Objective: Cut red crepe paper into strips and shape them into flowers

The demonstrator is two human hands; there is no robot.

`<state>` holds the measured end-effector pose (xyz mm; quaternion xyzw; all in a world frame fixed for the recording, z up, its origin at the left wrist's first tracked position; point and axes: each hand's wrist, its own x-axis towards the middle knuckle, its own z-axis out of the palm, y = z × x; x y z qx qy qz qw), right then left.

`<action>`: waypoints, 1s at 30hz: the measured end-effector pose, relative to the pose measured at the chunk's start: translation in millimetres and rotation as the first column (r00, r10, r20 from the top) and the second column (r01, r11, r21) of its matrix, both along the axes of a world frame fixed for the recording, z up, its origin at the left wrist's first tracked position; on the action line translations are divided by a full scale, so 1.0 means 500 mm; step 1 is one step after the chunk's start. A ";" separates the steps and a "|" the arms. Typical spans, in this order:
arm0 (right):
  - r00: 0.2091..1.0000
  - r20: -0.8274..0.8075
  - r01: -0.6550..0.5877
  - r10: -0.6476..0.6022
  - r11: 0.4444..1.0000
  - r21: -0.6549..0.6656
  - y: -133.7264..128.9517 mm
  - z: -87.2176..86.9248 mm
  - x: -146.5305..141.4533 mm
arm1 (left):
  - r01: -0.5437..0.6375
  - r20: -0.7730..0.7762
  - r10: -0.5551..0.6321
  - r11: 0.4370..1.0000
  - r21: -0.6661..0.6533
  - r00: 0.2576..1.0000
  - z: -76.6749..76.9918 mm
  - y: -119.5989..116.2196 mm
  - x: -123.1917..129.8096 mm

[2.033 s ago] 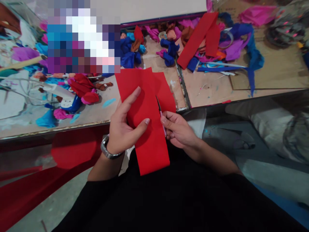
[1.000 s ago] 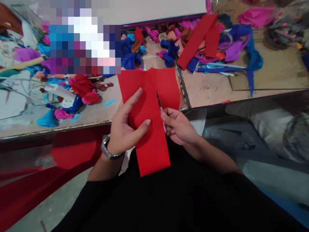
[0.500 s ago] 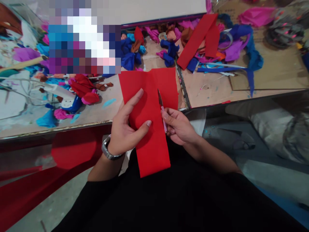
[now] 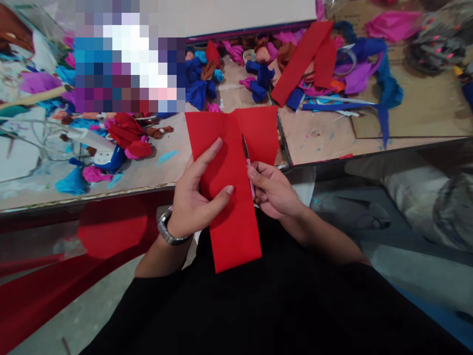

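A red sheet (image 4: 236,222) hangs over the front edge of the table, split from its lower end up to a blade, with a wide flap on the right. My left hand (image 4: 197,197) holds its left side, thumb and a finger on top, the other fingers hidden beneath. In my right hand (image 4: 275,190) are small scissors with pink handles (image 4: 252,185), their blades at the cut line in the sheet. The right fingers are wrapped round the handles.
Crumpled coloured pieces and red strips (image 4: 303,64) lie along the table (image 4: 306,143). A white and blue power strip (image 4: 107,158) with cables is at the left. Cardboard (image 4: 414,113) lies at the right. Red material (image 4: 114,222) hangs below the table.
The sheet's upper part and right flap have shifted slightly to the right. The scissors and my right hand have moved a little up, and my left hand slightly right.
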<state>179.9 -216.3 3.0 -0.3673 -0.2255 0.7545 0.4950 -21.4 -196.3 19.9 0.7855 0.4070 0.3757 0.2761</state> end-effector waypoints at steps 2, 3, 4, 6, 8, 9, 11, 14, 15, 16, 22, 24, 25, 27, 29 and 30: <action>1.000 -0.002 0.003 -0.003 1.000 0.004 0.000 0.000 0.000 | -0.001 -0.002 0.001 1.000 -0.001 1.000 0.001 0.000 0.000; 1.000 -0.002 0.004 -0.004 1.000 0.007 0.000 0.000 0.000 | 0.001 -0.002 -0.001 1.000 -0.003 1.000 0.001 0.000 0.001; 1.000 -0.001 0.007 -0.007 1.000 0.009 0.000 -0.001 0.000 | 0.003 -0.003 -0.003 1.000 -0.005 1.000 0.000 0.000 0.000; 1.000 0.004 0.010 -0.010 1.000 0.012 -0.001 -0.001 -0.001 | 0.010 -0.006 -0.010 1.000 -0.009 1.000 -0.001 0.000 0.000; 1.000 0.006 0.007 -0.007 1.000 0.013 -0.001 -0.001 -0.001 | 0.019 -0.006 -0.019 1.000 -0.014 1.000 -0.003 0.000 -0.001; 1.000 0.005 0.005 -0.005 1.000 0.011 -0.002 0.000 -0.001 | 0.023 -0.005 -0.023 1.000 -0.015 1.000 -0.004 0.000 -0.002; 1.000 0.002 -0.001 0.001 1.000 0.003 -0.002 0.002 0.000 | 0.025 -0.003 -0.025 1.000 -0.012 1.000 -0.005 0.000 -0.003; 1.000 0.000 0.001 -0.001 1.000 -0.004 0.000 0.005 0.001 | 0.025 -0.004 -0.025 1.000 -0.004 1.000 -0.007 0.000 -0.004; 1.000 -0.001 0.003 -0.003 1.000 -0.001 0.002 0.006 0.002 | 0.027 -0.005 -0.027 1.000 -0.001 1.000 -0.007 0.000 -0.004; 1.000 -0.003 0.005 -0.005 1.000 0.005 0.003 0.006 0.002 | 0.031 -0.006 -0.031 1.000 0.000 1.000 -0.006 0.000 -0.004; 1.000 -0.009 0.021 -0.021 0.999 0.039 0.014 0.010 0.004 | 0.049 0.008 -0.049 0.999 -0.005 0.999 -0.004 -0.002 -0.002; 1.000 -0.006 0.021 -0.020 0.999 0.047 0.016 0.011 0.003 | 0.051 0.014 -0.051 0.999 -0.001 0.999 -0.004 -0.002 -0.003; 1.000 -0.004 0.021 -0.021 0.999 0.051 0.016 0.011 0.003 | 0.052 0.016 -0.052 0.999 0.003 0.998 -0.005 -0.001 -0.003; 1.000 0.000 0.019 -0.019 0.998 0.055 0.017 0.011 0.002 | 0.054 0.015 -0.054 0.999 0.007 0.998 -0.006 0.000 -0.003; 1.000 0.007 0.014 -0.014 0.998 0.057 0.017 0.011 0.002 | 0.054 0.018 -0.054 0.998 0.010 0.998 -0.007 0.001 -0.004; 1.000 0.011 0.012 -0.013 0.998 0.058 0.018 0.011 0.002 | 0.054 0.022 -0.055 0.998 0.012 0.998 -0.008 0.001 -0.003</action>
